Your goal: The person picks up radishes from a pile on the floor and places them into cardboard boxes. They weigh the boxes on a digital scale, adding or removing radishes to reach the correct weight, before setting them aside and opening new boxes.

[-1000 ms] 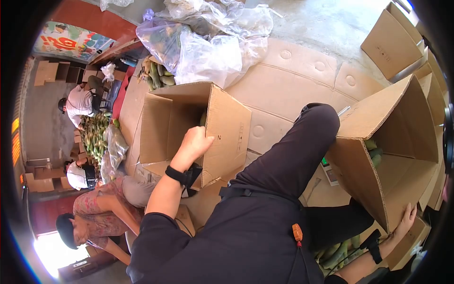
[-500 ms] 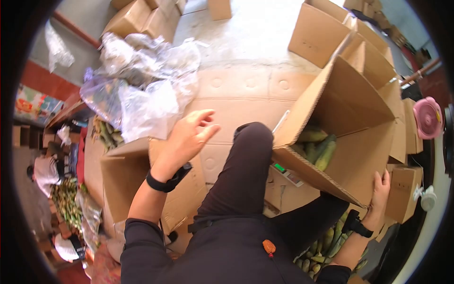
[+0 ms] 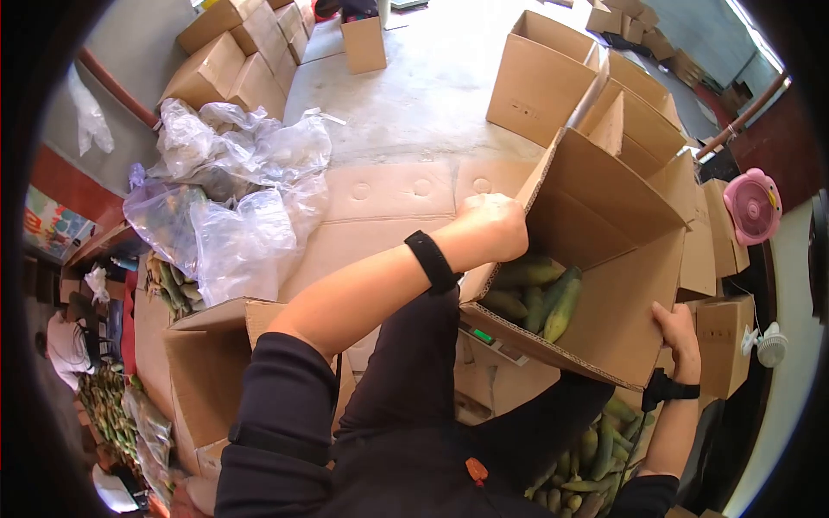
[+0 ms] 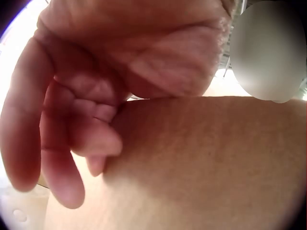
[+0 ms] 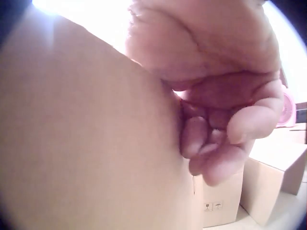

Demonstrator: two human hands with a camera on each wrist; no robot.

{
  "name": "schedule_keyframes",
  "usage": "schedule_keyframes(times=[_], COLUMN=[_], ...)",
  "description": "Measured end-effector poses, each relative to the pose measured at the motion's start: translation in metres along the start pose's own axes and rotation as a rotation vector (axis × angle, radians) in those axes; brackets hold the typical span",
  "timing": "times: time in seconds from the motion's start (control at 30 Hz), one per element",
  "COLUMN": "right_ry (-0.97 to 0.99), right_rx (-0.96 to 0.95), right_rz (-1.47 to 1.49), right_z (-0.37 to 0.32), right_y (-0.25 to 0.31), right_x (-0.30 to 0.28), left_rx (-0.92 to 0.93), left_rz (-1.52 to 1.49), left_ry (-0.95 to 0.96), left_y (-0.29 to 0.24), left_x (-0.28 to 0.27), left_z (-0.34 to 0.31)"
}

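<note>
On my head view, the open carton [image 3: 613, 306] leans tilted, with at least 4 green vegetables [image 3: 563, 307] inside, near its lower-left corner. My left hand [image 3: 496, 226] is closed, fingers bent round the carton's left edge. My right hand [image 3: 679, 333] pinches the lower-right edge, thumb inside, fingers curled outside. A scale [image 3: 496, 342] shows a green display just beside the lower-left corner; 1 second box [image 3: 203, 371] stands well apart, left.
</note>
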State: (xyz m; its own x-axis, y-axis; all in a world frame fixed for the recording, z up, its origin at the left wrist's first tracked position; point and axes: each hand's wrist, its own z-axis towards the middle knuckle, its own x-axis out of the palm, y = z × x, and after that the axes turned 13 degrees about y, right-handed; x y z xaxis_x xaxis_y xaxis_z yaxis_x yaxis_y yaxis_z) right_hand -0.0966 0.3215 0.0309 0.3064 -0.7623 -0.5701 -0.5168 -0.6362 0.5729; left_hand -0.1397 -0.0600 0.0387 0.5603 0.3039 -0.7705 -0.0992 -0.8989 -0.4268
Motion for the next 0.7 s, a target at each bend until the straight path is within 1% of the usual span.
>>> schedule_keyframes(times=[0.07,0.13,0.2,0.23,0.33,0.37,0.4,0.47,0.5,0.53,0.6,0.7], right_ry=[-0.034,-0.008,0.011,0.012,0.065,0.071,0.077,0.126,0.102,0.111,0.11,0.119], right_rx=[-0.176,-0.194,-0.197,-0.231,-0.226,-0.237,-0.24,-0.342,-0.352,-0.349,-0.425,-0.462], right_rz=[-0.081,-0.07,-0.035,-0.012,-0.056,-0.083,-0.09,-0.078,-0.111,-0.115,-0.176,-0.185], right_z=[0.007,0.006,-0.004,-0.006,0.003,0.002,0.009,0.026,0.027,0.033,0.046,0.049], right_y=[-0.002,0.015,0.036,0.051,0.091,0.109,0.119,0.135,0.151,0.161,0.182,0.217], right_x=[0.003,0.006,0.006,0.01,0.006,0.008,0.008,0.004,0.009,0.011,0.014,0.038], left_rx=[-0.012,-0.025,-0.088,-0.088,-0.094,-0.062,-0.069,-0.045,-0.029,-0.03,-0.046,-0.078], left_rz=[0.019,0.035,-0.044,-0.051,-0.116,-0.109,-0.115,-0.224,-0.239,-0.25,-0.234,-0.25], left_ry=[-0.008,-0.012,0.059,0.09,0.13,0.09,0.088,0.077,0.058,0.039,0.015,-0.08], left_y=[0.01,0.024,0.04,0.049,0.068,0.079,0.09,0.104,0.115,0.124,0.14,0.167], left_x=[-0.006,-0.014,-0.025,-0.031,-0.054,-0.058,-0.062,-0.077,-0.082,-0.089,-0.104,-0.121], left_z=[0.0,0.0,0.003,0.007,0.008,0.013,0.017,0.008,0.008,0.007,-0.002,-0.022])
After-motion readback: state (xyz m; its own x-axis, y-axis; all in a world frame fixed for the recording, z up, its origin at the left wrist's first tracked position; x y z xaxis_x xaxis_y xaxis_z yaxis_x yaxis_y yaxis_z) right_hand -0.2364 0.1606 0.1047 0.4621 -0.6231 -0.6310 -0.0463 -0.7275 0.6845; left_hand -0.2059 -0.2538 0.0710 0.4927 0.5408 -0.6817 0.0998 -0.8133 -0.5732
